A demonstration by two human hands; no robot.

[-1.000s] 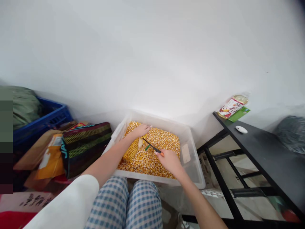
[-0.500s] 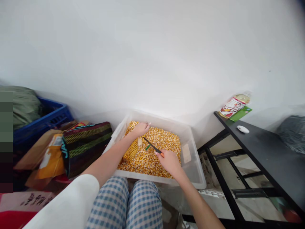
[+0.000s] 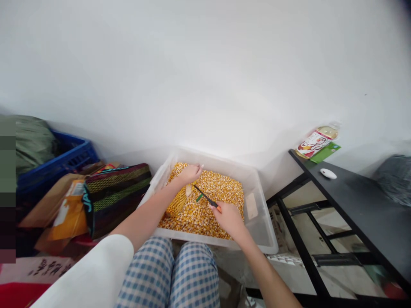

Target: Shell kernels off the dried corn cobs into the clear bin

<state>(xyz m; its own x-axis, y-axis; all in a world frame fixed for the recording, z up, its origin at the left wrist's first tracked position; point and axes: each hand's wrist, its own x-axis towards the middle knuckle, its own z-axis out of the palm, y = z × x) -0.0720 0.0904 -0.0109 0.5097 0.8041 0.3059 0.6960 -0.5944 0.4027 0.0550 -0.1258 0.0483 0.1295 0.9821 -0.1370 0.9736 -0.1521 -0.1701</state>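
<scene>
My right hand (image 3: 228, 216) is closed round the black and orange handle of a screwdriver (image 3: 205, 196). Its thin dark shaft points up and left over loose corn kernels (image 3: 221, 184) in a translucent plastic bin (image 3: 261, 222). Beyond the tip, my left hand (image 3: 192, 173) is above the kernels at the back left, fingers curled in. Whatever those fingers may grip is hidden. Just below it lies a pale corn cob end (image 3: 188, 190). Yellow corn cobs (image 3: 176, 204) sit at the bin's left, partly covered by my left forearm. A small green piece (image 3: 199, 197) rests beside the shaft.
To the left are a striped mesh bag (image 3: 118, 196), cardboard (image 3: 48, 201) and a blue crate (image 3: 73, 154). A black table (image 3: 356, 201) on the right carries a bottle (image 3: 316, 141), a green packet (image 3: 326, 152) and a white oval object (image 3: 328, 173). A white wall stands behind.
</scene>
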